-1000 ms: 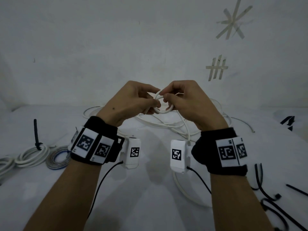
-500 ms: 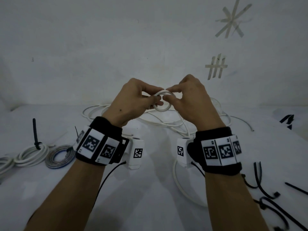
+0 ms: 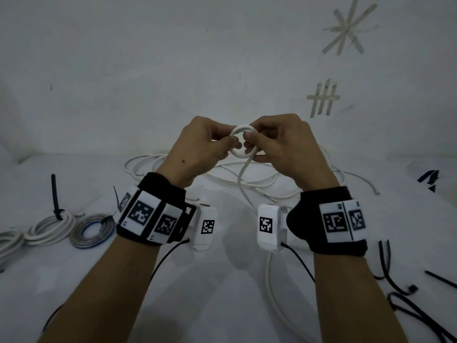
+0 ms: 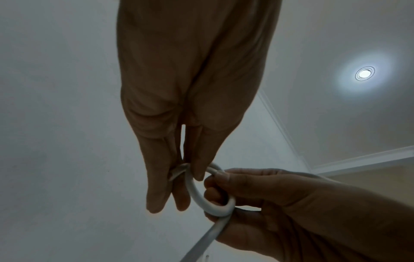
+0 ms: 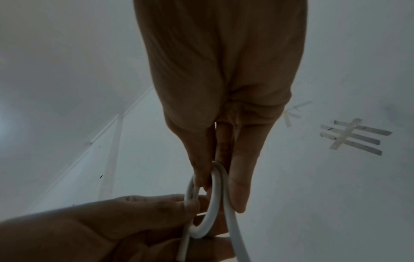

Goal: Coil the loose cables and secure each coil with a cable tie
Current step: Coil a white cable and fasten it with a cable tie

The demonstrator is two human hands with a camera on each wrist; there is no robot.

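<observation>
Your left hand (image 3: 205,144) and right hand (image 3: 279,142) are both raised above the surface (image 3: 222,293), each pinching one side of a small white loop (image 3: 241,142) you have started in the cable. The left wrist view shows your left fingertips (image 4: 197,173) clamped on the upper arc of that loop, with the right hand's fingers curled round its lower part; the right wrist view shows two turns lying side by side between your right thumb and fingers. So both grips are closed on the loop, left on its left edge, right on its right. What matters for the next wrap: the loop stands roughly upright, facing you, and the free run of cable (image 3: 243,179) drops from its lower right, under your right hand, down to the loose tangle (image 3: 247,179) lying on the surface just beyond your wrists. Your right hand is therefore the nearer one to draw slack, I judge, while the left holds the turns together. Finished tied coils (image 3: 52,226) sit far left; spare black cable ties (image 3: 395,280) lie at the right.
</observation>
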